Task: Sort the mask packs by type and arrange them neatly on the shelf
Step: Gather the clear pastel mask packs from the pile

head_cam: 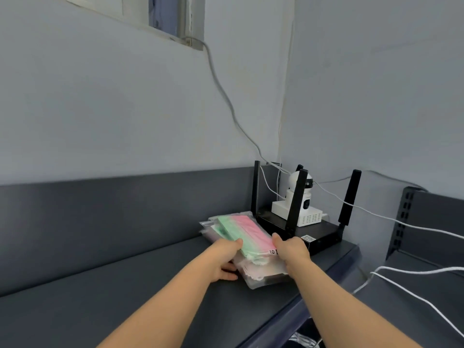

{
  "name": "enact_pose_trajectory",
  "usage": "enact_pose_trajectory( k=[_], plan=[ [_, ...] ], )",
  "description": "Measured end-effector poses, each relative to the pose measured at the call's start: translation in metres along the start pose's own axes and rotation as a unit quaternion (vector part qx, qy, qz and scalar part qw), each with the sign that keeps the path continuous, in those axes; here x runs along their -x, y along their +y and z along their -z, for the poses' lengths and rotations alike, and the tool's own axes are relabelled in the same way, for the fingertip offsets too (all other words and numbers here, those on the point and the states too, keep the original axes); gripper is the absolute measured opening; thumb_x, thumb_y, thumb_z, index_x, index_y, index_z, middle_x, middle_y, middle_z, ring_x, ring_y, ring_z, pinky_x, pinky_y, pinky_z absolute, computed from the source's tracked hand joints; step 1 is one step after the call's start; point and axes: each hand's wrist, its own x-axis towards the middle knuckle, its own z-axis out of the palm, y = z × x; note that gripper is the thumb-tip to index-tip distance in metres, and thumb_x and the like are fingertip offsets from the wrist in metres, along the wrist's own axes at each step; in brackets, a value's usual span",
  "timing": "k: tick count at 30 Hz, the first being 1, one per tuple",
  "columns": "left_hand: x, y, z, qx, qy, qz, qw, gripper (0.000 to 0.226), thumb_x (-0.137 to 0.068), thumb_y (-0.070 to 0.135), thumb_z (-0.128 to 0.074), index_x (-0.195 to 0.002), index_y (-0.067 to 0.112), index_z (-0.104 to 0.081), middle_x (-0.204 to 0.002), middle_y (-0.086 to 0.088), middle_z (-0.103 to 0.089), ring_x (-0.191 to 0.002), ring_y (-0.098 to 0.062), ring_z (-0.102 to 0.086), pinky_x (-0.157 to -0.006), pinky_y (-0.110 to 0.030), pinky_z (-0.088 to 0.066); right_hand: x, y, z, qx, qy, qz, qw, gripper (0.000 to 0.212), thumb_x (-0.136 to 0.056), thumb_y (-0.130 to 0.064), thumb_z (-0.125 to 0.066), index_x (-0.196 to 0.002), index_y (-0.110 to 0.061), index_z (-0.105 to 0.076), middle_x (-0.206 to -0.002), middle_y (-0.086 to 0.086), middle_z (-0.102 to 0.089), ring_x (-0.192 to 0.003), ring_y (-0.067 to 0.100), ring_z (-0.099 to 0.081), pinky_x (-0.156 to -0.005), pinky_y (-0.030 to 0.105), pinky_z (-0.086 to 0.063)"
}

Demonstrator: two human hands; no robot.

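Two grips: left grip (pixel 227 257) and right grip (pixel 292 249) were closed on the mask packs (pixel 241 232) at the edges.
Place: laid on the shelf (pixel 125 285), frame's lower centre.
Handling: judged light, floppy, slippery; edges favoured.

Grey walls (pixel 100 109) (window (pixel 170 16) above), dark shelf (pixel 100 285)

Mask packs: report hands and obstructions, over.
Grip: left hand and right hand hold the mask packs by opposite edges. Stack lies on the shelf. The router sits close on its right, crowding that side.
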Motion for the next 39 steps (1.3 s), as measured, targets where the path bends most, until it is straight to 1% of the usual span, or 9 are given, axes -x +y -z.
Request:
enact_pose_trajectory(
  k=[7,13,16,18,20,25,30,36,39],
  plan=[
    [-0.008,0.003,-0.012,0.054,-0.001,0.002,0.999,0.024,-0.100,0.018,-0.051,-0.120,0.005,-0.051,-0.089,-0.007,-0.052,-0.081,-0.026,-0.058,-0.091,-0.043,-0.053,-0.003,-0.002,0.001,0.077,0.016,0.047,0.996,0.053,-0.092,-0.056,-0.044,-0.112,-0.009,-0.060,-0.115,0.012,-0.064,-0.106,0.032,-0.059,-0.086,0.037,-0.047],
    [-0.019,0.004,-0.020,0.134,0.010,-0.008,0.991,0.029,-0.099,0.004,-0.048,-0.128,0.001,-0.050,-0.092,-0.010,-0.058,-0.093,-0.027,-0.060,-0.085,-0.042,-0.056,-0.004,-0.013,0.008,0.000,-0.038,0.034,0.999,0.065,-0.073,-0.038,-0.058,-0.130,-0.009,-0.047,-0.131,0.015,-0.048,-0.109,0.031,-0.049,-0.090,0.039,-0.045],
    [-0.022,0.003,-0.021,0.075,0.012,-0.016,0.997,0.030,-0.099,0.004,-0.047,-0.129,0.003,-0.050,-0.096,-0.008,-0.061,-0.095,-0.024,-0.059,-0.091,-0.041,-0.052,-0.008,-0.009,0.012,0.019,-0.029,0.059,0.998,0.056,-0.081,-0.021,-0.064,-0.133,-0.010,-0.046,-0.135,0.015,-0.044,-0.100,0.026,-0.047,-0.082,0.034,-0.044],
    [-0.026,0.001,-0.023,-0.020,0.028,-0.028,0.999,0.035,-0.099,0.015,-0.051,-0.132,0.006,-0.047,-0.116,-0.007,-0.058,-0.106,-0.023,-0.052,-0.095,-0.036,-0.049,-0.012,-0.006,0.014,0.049,-0.005,0.073,0.996,0.052,-0.083,-0.026,-0.066,-0.130,-0.010,-0.048,-0.133,0.015,-0.048,-0.106,0.029,-0.052,-0.085,0.036,-0.046],
    [-0.028,-0.001,-0.024,-0.107,0.058,-0.049,0.991,0.038,-0.098,0.026,-0.053,-0.132,0.010,-0.044,-0.123,-0.006,-0.051,-0.105,-0.020,-0.048,-0.083,-0.030,-0.048,-0.013,-0.005,0.016,0.087,0.011,0.079,0.993,0.049,-0.085,-0.036,-0.067,-0.124,-0.010,-0.052,-0.129,0.015,-0.051,-0.111,0.031,-0.054,-0.086,0.037,-0.046],
    [-0.029,-0.003,-0.021,-0.158,0.071,-0.067,0.983,0.036,-0.097,0.031,-0.054,-0.125,0.008,-0.048,-0.107,-0.005,-0.052,-0.088,-0.017,-0.050,-0.065,-0.023,-0.044,-0.010,-0.008,0.015,0.139,0.070,0.083,0.984,0.050,-0.089,-0.054,-0.055,-0.120,-0.014,-0.058,-0.129,0.016,-0.048,-0.119,0.035,-0.048,-0.096,0.045,-0.044],
    [-0.014,-0.003,-0.001,-0.190,0.088,-0.065,0.976,0.026,-0.093,0.029,-0.060,-0.107,0.009,-0.054,-0.090,-0.003,-0.054,-0.070,-0.012,-0.047,-0.056,-0.022,-0.042,0.002,-0.013,0.016,0.145,0.150,0.176,0.962,0.036,-0.093,-0.045,-0.053,-0.111,-0.015,-0.063,-0.121,0.015,-0.056,-0.117,0.035,-0.047,-0.097,0.046,-0.042],
    [0.035,-0.006,0.044,-0.257,0.161,-0.057,0.951,0.031,-0.092,0.030,-0.061,-0.106,0.002,-0.063,-0.089,-0.006,-0.057,-0.068,-0.014,-0.050,-0.056,-0.024,-0.044,0.033,-0.029,-0.001,0.148,0.055,0.304,0.940,0.025,-0.089,-0.029,-0.055,-0.107,-0.017,-0.067,-0.112,0.009,-0.065,-0.109,0.032,-0.054,-0.089,0.041,-0.049],
    [0.072,-0.012,0.071,-0.299,0.203,-0.055,0.931,0.033,-0.093,0.028,-0.060,-0.111,0.001,-0.066,-0.087,-0.006,-0.057,-0.076,-0.021,-0.057,-0.068,-0.029,-0.054,0.063,-0.041,-0.017,0.152,-0.032,0.331,0.931,0.011,-0.087,-0.029,-0.059,-0.088,-0.022,-0.067,-0.101,0.006,-0.068,-0.104,0.030,-0.059,-0.084,0.035,-0.047]
  ],
)
